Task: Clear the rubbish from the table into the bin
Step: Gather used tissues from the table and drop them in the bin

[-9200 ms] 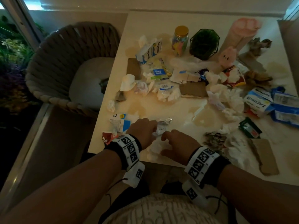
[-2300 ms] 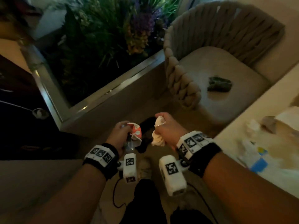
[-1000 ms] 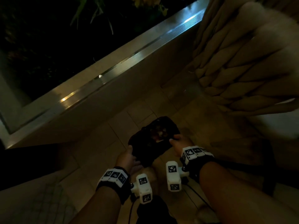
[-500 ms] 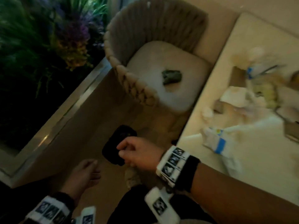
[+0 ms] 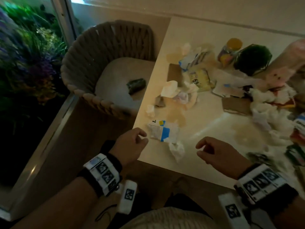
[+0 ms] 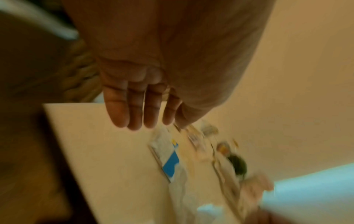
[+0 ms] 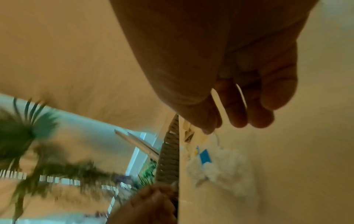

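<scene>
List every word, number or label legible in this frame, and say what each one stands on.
"L": a single black character on the white-and-blue flattened carton by the table's near-left corner.
Dark lettering on the yellow packet: blurred, unreadable.
Print on the blue-and-white carton at the right edge: cut off and blurred, unreadable.
Black-and-white square markers on both wristbands: patterns, not text.
Both wrist views: too blurred to read anything.
</scene>
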